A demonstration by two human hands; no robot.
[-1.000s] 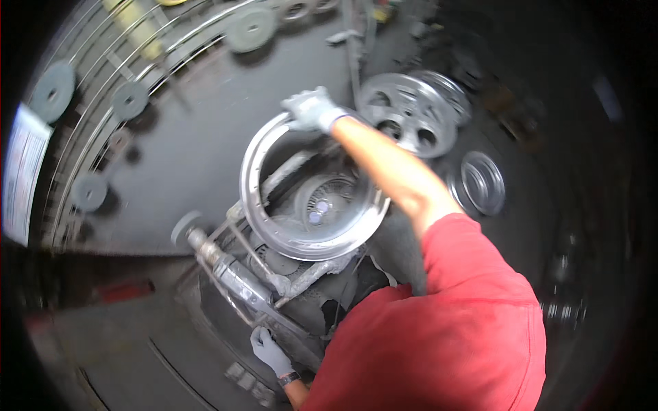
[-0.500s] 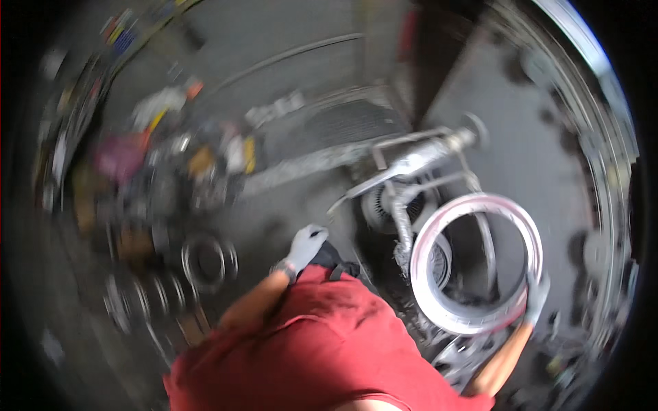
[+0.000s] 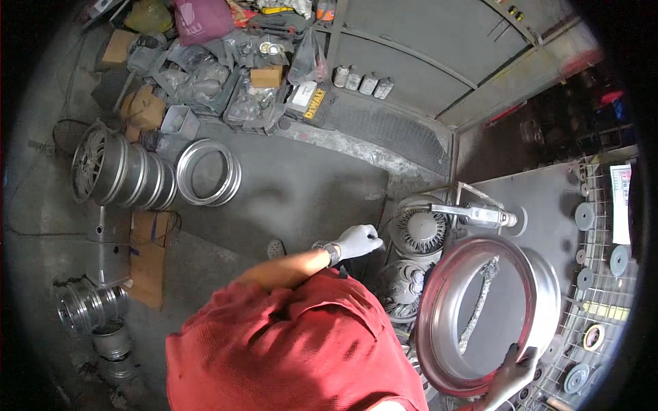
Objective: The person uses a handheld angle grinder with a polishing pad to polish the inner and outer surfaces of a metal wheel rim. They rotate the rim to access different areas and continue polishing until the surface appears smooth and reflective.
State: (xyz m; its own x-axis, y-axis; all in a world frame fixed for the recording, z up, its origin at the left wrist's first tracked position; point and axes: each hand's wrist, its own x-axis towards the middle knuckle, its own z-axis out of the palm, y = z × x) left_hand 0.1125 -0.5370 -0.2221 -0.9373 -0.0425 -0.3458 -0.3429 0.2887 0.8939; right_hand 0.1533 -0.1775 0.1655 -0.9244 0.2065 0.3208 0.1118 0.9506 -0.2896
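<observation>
The wheel rim (image 3: pixel 443 329), at right beside the slotted wheel discs (image 3: pixel 419 228), had just tipped to show its outer barrel (image 3: pixel 547 291). My right hand (image 3: pixel 513 375) gripped its near edge; my left hand (image 3: pixel 358 242), loosely fisted and apart, held nothing visible, leaving one-handed control.

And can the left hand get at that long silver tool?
Probably yes: the left hand looks free, and only the finned round part seems to lie between it and the silver tool.
</observation>
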